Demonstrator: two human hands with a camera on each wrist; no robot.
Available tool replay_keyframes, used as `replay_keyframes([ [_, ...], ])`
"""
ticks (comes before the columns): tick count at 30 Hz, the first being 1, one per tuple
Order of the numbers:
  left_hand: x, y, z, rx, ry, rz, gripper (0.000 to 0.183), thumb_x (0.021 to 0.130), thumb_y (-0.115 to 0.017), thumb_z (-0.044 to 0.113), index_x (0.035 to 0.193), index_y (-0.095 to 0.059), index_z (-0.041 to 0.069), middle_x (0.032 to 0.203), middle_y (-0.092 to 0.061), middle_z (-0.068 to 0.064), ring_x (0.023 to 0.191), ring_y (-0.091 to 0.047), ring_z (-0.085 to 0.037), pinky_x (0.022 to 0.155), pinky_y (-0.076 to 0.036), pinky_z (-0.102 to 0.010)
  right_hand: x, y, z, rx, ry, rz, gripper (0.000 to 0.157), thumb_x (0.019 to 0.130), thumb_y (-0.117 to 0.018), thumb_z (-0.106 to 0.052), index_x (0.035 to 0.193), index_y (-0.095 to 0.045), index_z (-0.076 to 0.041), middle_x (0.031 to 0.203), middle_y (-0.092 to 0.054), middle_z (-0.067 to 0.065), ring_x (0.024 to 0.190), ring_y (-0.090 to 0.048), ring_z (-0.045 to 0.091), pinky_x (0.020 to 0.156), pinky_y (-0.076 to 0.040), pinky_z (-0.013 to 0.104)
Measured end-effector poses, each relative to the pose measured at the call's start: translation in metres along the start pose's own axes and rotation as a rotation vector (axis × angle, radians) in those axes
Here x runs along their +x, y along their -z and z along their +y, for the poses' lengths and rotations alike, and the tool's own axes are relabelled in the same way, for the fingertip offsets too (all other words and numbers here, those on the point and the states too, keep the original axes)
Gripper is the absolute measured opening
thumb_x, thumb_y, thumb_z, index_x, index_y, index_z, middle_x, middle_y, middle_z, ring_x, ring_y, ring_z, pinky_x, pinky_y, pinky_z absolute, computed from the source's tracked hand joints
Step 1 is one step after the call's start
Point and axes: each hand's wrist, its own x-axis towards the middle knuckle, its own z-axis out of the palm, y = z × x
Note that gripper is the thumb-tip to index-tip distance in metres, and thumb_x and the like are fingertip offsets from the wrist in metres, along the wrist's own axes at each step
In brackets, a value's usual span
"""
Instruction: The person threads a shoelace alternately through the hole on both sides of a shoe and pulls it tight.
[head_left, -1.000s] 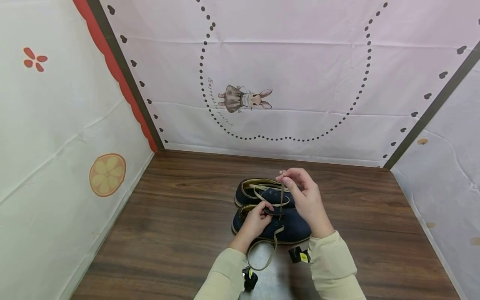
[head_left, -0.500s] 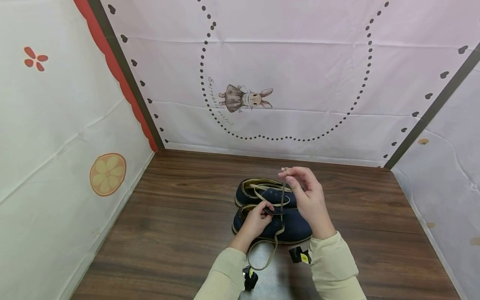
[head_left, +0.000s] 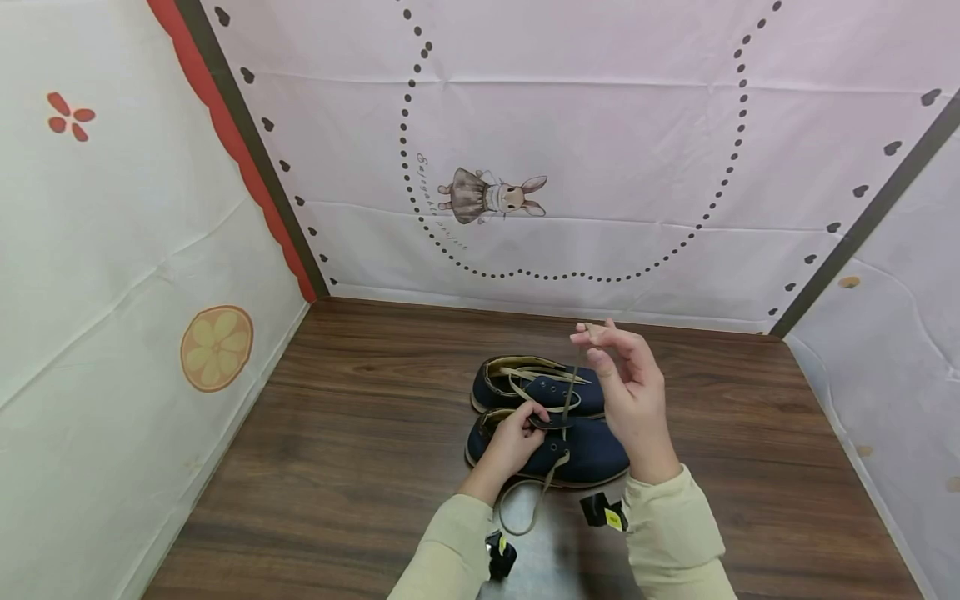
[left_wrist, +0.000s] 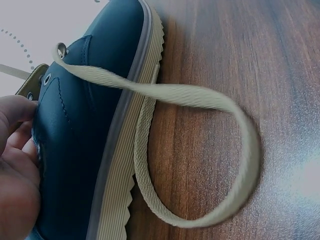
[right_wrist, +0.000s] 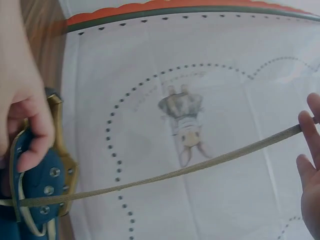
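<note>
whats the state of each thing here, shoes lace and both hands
near shoe: on its sole on the table, partly laced, steadied by the left hand
far shoe: on its sole behind it, lace loose over the opening, untouched
lace: taut from the eyelet up to the right hand, other end looped slack on the table
left hand: grip on the near shoe's upper
right hand: raised, pinching the lace end

near shoe (head_left: 577, 454) partly hidden by hands, lace (left_wrist: 200, 100) loop blurred

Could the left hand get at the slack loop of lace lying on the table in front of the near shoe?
Probably yes. The loop lies bare on the table beside the left wrist, nothing over it; but the left hand grips the near shoe and would have to let go.
</note>
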Motion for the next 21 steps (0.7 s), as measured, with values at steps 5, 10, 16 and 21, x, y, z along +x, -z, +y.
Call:
replay_keyframes([
  [5, 0.001, -0.001, -0.002, 0.012, -0.009, 0.011, 0.014, 0.088, -0.057, -0.001, 0.094, -0.055, 0.011, 0.061, -0.043, 0.006, 0.051, -0.035, -0.005, 0.052, -0.032, -0.019, 0.002, 0.0, -0.004, -0.009, -0.008, 0.02, 0.014, 0.091, -0.055, -0.002, 0.098, -0.054, 0.01, 0.099, -0.062, 0.005, 0.105, -0.055, 0.02, 0.102, -0.031, 0.036],
  [10, 0.0, -0.001, -0.004, -0.003, 0.023, -0.022, 0.014, 0.091, -0.055, 0.002, 0.099, -0.056, 0.014, 0.07, -0.054, 0.004, 0.055, -0.041, -0.007, 0.053, -0.036, -0.021, -0.004, 0.005, 0.006, -0.009, -0.124, -0.034, 0.01, 0.094, -0.048, 0.003, 0.096, -0.047, 0.012, 0.102, -0.058, 0.007, 0.1, -0.053, 0.017, 0.084, -0.042, 0.025],
  [16, -0.002, 0.003, -0.008, -0.084, 0.006, -0.073, 0.032, 0.09, -0.056, 0.004, 0.119, -0.044, 0.01, 0.089, -0.065, -0.006, 0.081, -0.058, -0.014, 0.074, -0.045, -0.031, -0.026, 0.014, 0.021, 0.031, -0.521, -0.201, 0.017, 0.098, -0.042, -0.006, 0.104, -0.045, 0.01, 0.067, -0.055, 0.008, 0.057, -0.055, 0.017, 0.059, -0.049, 0.03],
  [21, -0.004, 0.008, -0.007, -0.133, -0.028, -0.146, 0.05, 0.083, -0.058, -0.001, 0.128, -0.036, 0.008, 0.095, -0.064, -0.008, 0.09, -0.058, -0.02, 0.082, -0.043, -0.037, -0.053, 0.021, 0.037, -0.089, -0.815, -0.326, 0.023, 0.097, -0.046, -0.009, 0.111, -0.056, 0.007, 0.074, -0.05, 0.01, 0.053, -0.046, 0.014, 0.055, -0.045, 0.029],
])
